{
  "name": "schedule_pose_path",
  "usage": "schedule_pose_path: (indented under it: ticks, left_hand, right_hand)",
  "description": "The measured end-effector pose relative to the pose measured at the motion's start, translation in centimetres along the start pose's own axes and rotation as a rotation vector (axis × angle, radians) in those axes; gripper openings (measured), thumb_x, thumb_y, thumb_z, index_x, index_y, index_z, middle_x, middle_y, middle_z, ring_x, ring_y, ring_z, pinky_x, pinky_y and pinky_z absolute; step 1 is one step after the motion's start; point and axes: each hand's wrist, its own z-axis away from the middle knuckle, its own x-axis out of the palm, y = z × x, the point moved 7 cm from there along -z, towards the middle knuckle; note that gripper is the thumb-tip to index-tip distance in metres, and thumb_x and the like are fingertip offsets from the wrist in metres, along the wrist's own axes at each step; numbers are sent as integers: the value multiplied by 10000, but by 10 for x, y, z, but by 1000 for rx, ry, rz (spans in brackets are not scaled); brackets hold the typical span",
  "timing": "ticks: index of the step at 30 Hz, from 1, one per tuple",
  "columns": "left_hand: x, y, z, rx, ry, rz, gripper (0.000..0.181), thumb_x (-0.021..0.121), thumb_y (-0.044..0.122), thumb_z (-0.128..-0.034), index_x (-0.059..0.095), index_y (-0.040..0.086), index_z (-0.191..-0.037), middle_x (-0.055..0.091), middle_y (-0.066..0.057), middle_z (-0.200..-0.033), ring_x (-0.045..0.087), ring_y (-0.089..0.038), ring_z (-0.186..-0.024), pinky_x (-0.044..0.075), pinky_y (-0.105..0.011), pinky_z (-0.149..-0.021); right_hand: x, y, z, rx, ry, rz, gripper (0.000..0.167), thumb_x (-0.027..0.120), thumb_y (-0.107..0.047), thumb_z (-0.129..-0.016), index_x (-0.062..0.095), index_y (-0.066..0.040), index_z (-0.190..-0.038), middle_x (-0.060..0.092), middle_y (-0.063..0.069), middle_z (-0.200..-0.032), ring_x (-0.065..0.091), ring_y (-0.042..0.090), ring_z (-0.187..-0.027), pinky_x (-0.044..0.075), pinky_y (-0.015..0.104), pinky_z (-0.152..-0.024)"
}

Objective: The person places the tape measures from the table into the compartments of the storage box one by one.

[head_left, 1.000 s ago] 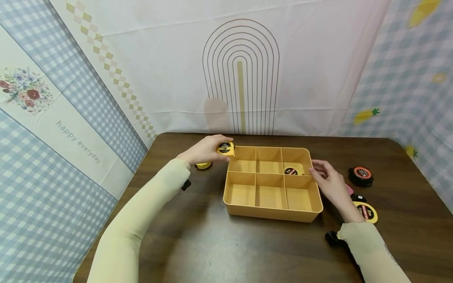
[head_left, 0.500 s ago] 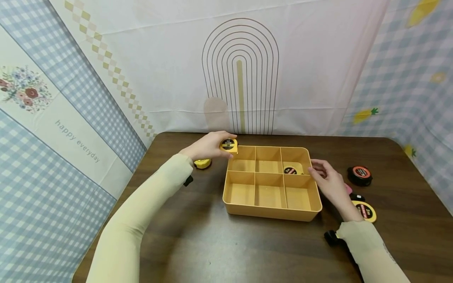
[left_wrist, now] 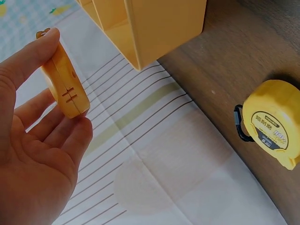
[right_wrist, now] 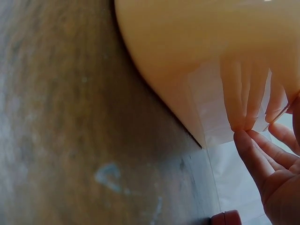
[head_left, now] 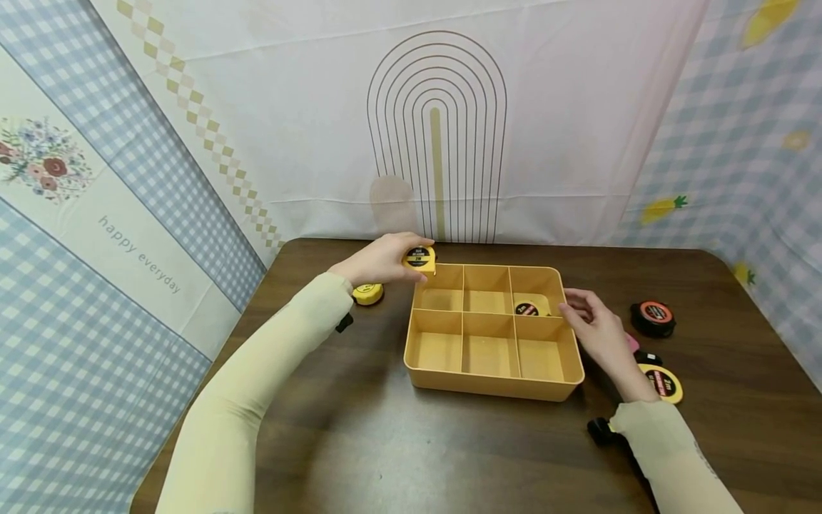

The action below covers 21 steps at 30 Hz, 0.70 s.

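My left hand (head_left: 385, 258) pinches a small yellow tape measure (head_left: 419, 260) between thumb and fingers, just above the back left corner of a yellow divided storage box (head_left: 494, 383). The left wrist view shows this tape measure (left_wrist: 68, 86) edge-on. On the box's right side, my right hand (head_left: 597, 332) holds the wall, thumb at the rim and fingers outside. In the right wrist view, the fingertips (right_wrist: 241, 136) touch the glossy outer wall (right_wrist: 187, 79). Inside the back right compartment lies another yellow tape measure (head_left: 531, 307), partly hidden by a divider.
Left of the box lies a yellow tape measure (head_left: 368, 294). To its right are an orange-and-black one (head_left: 653, 318), a yellow one (head_left: 668, 385) and a pink item (head_left: 632, 343), mostly hidden. A printed cloth (head_left: 308, 128) hangs behind the brown table (head_left: 411, 457).
My left hand has moved slightly right and away from me with the tape measure, closer over the box's back left corner. The right hand stays on the box.
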Motion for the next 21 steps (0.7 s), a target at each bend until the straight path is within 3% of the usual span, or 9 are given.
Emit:
schedule_pose_path:
  ticks: [21]
  left_hand:
    - [2,12,-5,53,-33,-21,703,785,359,-891,501,118,-1487,507,-51,-1491,429,-214,-1395,317,-329,-1166]
  right_hand:
    - [4,-5,16,17,18,-6,509,549,-358,-1049,489,-50,-1450,607,241,-1304,584,370,-1164,415,54,-759]
